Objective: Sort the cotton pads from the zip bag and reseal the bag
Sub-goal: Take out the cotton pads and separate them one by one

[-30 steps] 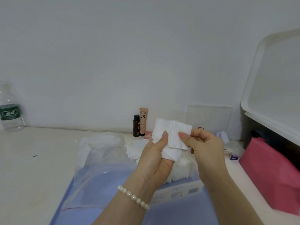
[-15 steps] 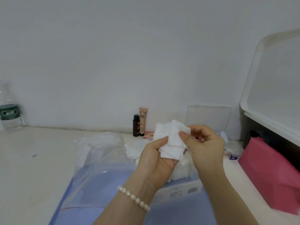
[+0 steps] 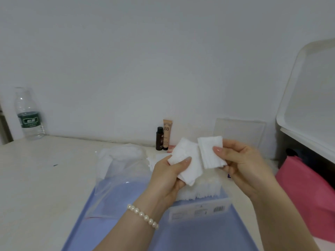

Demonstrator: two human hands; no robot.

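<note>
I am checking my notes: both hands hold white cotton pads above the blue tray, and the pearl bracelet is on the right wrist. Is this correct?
Not quite. In the head view the pearl bracelet is on the left wrist. Both the left hand and right hand do hold white cotton pads above the blue tray.

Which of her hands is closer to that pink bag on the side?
Right. The right hand, pinching a single cotton pad, is just beside the pink bag. The left hand, gripping a stack of pads, sits farther away, beyond the right one.
</note>
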